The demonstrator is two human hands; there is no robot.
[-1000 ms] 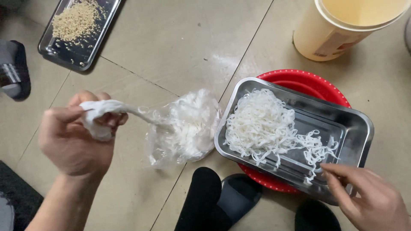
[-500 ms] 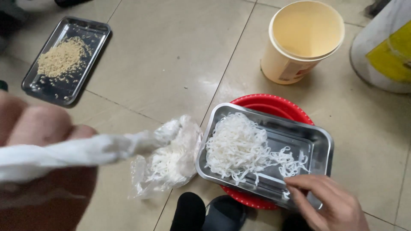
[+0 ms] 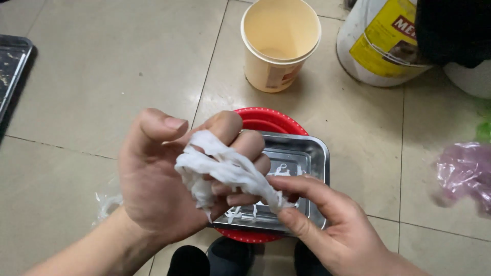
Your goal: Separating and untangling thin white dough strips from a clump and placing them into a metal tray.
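My right hand (image 3: 332, 225) has left the steel tray (image 3: 307, 158); now both it and my left hand (image 3: 169, 189) grip the twisted white plastic bag (image 3: 225, 171).

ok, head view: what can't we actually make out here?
- Steel tray contents: mostly hidden by the left hand and right hand; only a few white strands show.
- Red basin under the tray: only its rim shows.
- Second tray: cut off by the left edge.
- Pink bag: blurred, cut by the right edge.
- White bucket: cut by the top edge, partly behind a dark object.
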